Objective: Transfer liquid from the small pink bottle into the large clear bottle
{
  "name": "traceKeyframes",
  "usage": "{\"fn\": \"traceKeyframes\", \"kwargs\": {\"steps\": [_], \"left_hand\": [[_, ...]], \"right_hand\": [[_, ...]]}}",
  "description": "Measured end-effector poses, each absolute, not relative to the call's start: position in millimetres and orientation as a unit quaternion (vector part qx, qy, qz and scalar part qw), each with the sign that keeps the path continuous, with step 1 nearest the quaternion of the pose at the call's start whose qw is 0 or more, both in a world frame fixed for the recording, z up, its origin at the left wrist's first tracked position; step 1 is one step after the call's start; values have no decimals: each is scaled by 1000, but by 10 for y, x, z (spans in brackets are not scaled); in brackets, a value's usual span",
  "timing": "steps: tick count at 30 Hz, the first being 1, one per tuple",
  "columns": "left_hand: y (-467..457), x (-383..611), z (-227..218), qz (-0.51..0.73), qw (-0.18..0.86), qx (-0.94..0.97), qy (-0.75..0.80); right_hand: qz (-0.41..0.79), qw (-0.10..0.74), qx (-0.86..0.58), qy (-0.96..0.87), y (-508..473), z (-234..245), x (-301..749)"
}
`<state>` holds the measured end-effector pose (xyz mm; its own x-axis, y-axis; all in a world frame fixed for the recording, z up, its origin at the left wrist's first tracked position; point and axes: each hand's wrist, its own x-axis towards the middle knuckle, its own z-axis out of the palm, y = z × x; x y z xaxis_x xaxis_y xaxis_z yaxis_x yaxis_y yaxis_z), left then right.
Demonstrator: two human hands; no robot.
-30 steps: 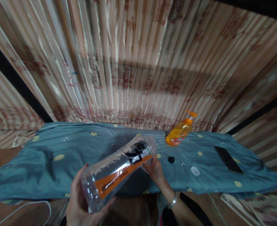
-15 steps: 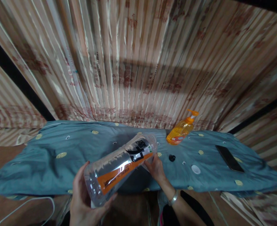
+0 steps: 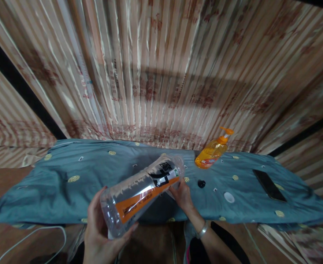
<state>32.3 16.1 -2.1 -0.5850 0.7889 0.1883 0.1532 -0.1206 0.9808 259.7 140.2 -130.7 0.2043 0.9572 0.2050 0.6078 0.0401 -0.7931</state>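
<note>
A clear plastic bottle [image 3: 139, 196] with an orange, white and black label lies tilted between my two hands, above the near part of the cloth. My left hand [image 3: 102, 231] grips its lower left end, thumb underneath and fingers behind. Around the upper right end closes my right hand [image 3: 182, 194], its fingers partly hidden by the bottle; a silver bracelet is on that wrist. Something pale, perhaps a cloth or paper, shows by the right fingers, too unclear to name. Right of the bottle, a small black object [image 3: 201, 183] and a white round disc [image 3: 229, 197] rest on the cloth.
The blue-green patterned cloth [image 3: 54, 198] covers a low surface. An orange pump bottle [image 3: 211, 153] stands towards the back, and a dark phone [image 3: 269, 185] lies at the right. Behind hangs a striped curtain [image 3: 156, 91]. A white cable [image 3: 35, 231] loops on the floor at lower left.
The view has shifted very slightly, so everything sits a few pixels further right. Both hands keep their hold on the plastic bottle, with its pose almost the same.
</note>
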Motion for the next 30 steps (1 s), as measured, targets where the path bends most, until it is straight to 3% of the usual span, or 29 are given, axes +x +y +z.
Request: {"fn": "traceKeyframes", "kwargs": {"steps": [15, 30], "left_hand": [[194, 106, -255, 600, 155, 525, 583], [167, 263, -108, 639, 198, 444, 596]], "right_hand": [[214, 409, -653, -601, 1402, -1334, 2622], [195, 402, -665, -599, 1417, -1378, 2611]]}}
